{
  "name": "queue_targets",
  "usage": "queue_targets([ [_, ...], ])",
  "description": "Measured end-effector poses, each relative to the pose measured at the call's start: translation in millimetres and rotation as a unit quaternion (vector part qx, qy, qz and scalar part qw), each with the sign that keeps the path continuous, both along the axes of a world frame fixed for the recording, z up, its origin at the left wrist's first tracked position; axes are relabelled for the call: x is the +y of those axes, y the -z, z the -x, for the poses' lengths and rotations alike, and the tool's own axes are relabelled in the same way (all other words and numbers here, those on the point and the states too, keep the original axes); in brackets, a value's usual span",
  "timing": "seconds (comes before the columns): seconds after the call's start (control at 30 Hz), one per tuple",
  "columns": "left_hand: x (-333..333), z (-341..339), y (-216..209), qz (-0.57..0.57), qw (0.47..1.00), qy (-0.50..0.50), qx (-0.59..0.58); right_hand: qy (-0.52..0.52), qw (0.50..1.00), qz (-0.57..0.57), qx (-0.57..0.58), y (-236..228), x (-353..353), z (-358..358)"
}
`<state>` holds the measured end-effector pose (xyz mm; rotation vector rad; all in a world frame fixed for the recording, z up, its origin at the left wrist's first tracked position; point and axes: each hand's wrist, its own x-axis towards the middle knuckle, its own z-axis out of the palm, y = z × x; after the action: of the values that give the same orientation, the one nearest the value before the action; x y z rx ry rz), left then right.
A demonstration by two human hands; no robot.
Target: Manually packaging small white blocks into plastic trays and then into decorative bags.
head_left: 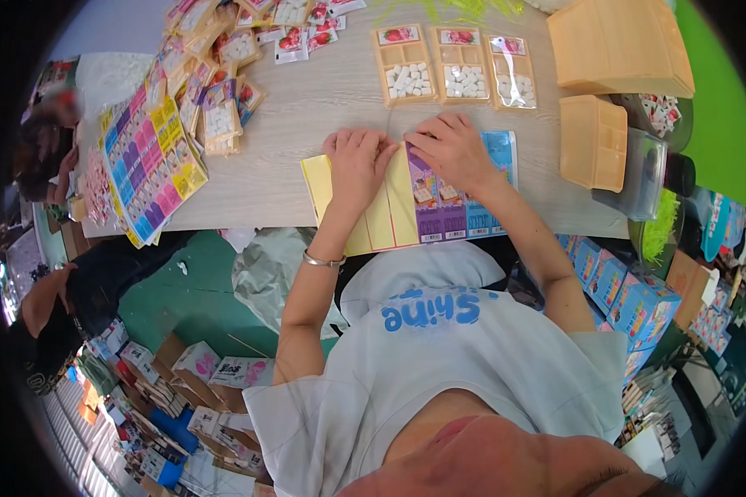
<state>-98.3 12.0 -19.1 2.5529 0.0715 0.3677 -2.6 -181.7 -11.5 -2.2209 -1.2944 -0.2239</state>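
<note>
A sheet of printed stickers (443, 199) lies at the table's near edge. Its right part shows purple and blue labels; the left part is bare yellow backing (379, 222). My left hand (359, 164) rests on the backing, fingers curled and pressed together near the upper edge. Close by, my right hand (453, 151) lies over the purple labels, its fingers bent and pinching at the sheet's upper edge. What the fingertips grip is partly hidden. Beyond the hands stand three cream divided trays (464, 83) with white pieces and strawberry packets.
Filled trays (221, 116) pile up at the far left beside more sticker sheets (154, 166). Stacked cream trays (617, 50) and a clear bin (638, 174) stand at the right. Another person (50, 298) is at the left. Blue boxes (617, 286) sit below the table.
</note>
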Motion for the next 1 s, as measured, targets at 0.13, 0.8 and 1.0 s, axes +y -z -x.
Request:
queue_targets([
  [0.13,-4,-2,3,-0.023,0.999,-0.024,-0.019,-0.035,0.995,-0.035,-0.083,8,-6,3],
  [0.8,-17,-120,-8,-0.163,0.978,0.057,-0.114,0.108,0.843,-0.281,0.446,-144,-111,-1],
  [1.0,-8,-81,-11,-0.112,0.987,0.115,-0.018,0.16,0.737,-0.394,0.525,-77,-33,-54],
])
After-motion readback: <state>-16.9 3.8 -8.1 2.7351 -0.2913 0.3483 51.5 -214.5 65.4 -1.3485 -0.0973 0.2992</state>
